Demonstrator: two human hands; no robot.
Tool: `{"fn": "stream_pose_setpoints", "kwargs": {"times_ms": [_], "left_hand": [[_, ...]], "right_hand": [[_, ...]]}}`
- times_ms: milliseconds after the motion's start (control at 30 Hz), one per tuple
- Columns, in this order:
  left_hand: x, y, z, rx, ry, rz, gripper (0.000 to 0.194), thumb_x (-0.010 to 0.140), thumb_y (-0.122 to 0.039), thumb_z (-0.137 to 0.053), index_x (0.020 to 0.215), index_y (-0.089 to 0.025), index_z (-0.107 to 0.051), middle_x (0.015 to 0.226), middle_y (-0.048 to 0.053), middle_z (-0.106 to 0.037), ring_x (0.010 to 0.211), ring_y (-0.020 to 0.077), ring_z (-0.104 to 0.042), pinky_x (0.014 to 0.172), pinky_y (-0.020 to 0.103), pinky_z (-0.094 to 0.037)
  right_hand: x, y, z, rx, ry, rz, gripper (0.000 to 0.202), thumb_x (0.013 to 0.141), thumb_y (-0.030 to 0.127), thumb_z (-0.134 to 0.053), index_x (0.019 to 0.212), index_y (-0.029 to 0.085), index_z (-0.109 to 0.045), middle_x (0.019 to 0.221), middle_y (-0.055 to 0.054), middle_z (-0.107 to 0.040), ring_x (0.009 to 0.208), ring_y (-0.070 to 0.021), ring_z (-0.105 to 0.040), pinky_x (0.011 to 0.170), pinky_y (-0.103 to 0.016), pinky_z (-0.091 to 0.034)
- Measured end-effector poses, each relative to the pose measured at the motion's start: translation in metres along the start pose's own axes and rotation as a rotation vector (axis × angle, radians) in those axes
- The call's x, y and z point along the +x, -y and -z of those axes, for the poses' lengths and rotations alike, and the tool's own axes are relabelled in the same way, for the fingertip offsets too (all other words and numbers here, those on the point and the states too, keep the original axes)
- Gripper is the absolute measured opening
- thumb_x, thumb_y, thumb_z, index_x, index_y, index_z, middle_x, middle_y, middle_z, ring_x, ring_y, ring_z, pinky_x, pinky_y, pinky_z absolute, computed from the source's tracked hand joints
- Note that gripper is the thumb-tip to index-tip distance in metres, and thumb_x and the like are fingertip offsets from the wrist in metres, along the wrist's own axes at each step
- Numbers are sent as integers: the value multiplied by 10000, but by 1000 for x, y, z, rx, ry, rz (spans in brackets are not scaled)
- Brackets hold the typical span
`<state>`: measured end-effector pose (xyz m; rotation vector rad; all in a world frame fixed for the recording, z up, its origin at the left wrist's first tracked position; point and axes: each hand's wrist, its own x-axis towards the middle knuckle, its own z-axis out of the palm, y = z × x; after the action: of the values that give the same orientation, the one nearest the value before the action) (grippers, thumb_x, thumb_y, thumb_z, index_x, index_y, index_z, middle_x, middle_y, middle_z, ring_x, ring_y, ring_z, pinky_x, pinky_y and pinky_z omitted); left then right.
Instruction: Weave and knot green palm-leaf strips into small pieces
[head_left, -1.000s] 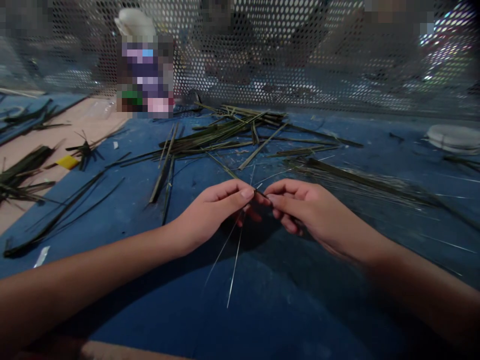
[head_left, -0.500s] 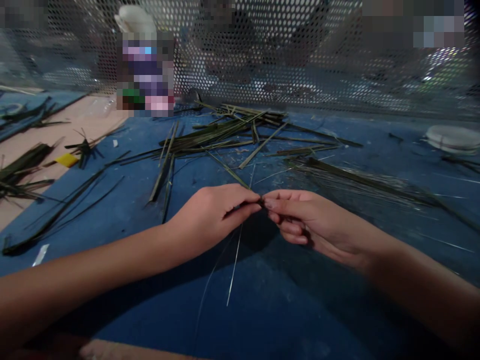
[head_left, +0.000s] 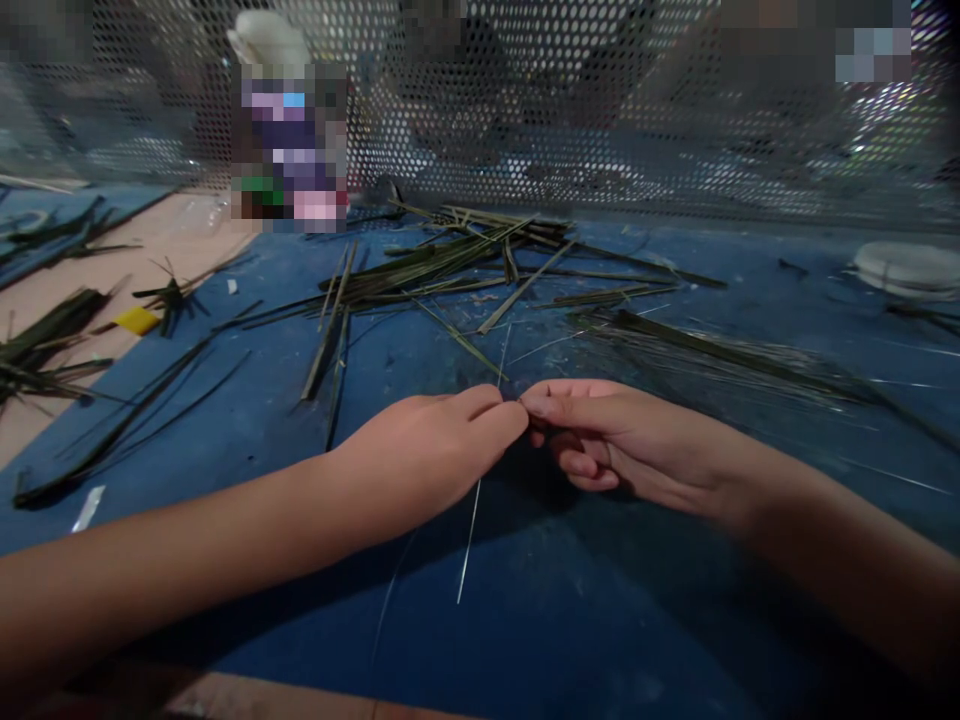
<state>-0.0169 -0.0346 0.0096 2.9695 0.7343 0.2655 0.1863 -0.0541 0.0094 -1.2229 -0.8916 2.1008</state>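
Note:
My left hand and my right hand meet at the fingertips over the blue table. Both are closed in a pinch; what lies between the fingertips is too small and hidden to make out. A thin pale wire passes beneath my left hand and shows on both sides of it. Just beyond the fingertips, a narrow green strip slants towards them. A fainter thread curves down from under my left hand.
Dark green leaf strips lie piled at the back, before a perforated metal screen. Fine wires spread at the right, near a round white lid. More strips and a yellow piece are at the left.
My left hand has rolled over, its fingers now folded closer against my right fingertips and covering the small dark bit that showed between them. My right hand has barely moved.

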Motion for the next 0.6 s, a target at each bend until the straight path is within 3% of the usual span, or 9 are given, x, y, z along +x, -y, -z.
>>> {"fn": "stream_pose_setpoints", "kwargs": {"times_ms": [200, 333, 433, 600], "left_hand": [[-3, 3, -2, 159, -49, -143, 177, 889, -79, -407, 987, -147, -538, 889, 54, -599, 684, 164, -597, 536, 251, -467], [-1, 3, -6, 142, -82, -95, 135, 916, -133, -418, 922, -146, -552, 838, 40, -612, 702, 165, -617, 561, 253, -466], [2, 5, -11, 80, -176, -39, 177, 944, -204, -406, 889, -142, -562, 774, 25, -624, 654, 143, -611, 571, 244, -449], [3, 8, -16, -125, -255, 96, 93, 913, -233, -465, 917, -164, -528, 725, -18, -642, 557, 92, -574, 523, 197, -394]], "right_hand": [[2, 1, 5, -20, -8, -28, 121, 820, 226, -665, 880, 151, -592, 596, 50, -475, 452, -22, -405, 419, -124, -319], [3, -1, 5, -72, -68, 6, 108, 821, 227, -659, 846, 147, -591, 591, 50, -484, 444, -19, -398, 416, -131, -304], [3, -2, 3, -86, -93, 74, 122, 826, 248, -661, 847, 141, -606, 618, 46, -504, 461, -16, -416, 427, -131, -318], [0, -5, -8, -81, -113, 176, 103, 887, 263, -577, 917, 165, -590, 754, 17, -615, 548, -55, -563, 477, -163, -411]]}}
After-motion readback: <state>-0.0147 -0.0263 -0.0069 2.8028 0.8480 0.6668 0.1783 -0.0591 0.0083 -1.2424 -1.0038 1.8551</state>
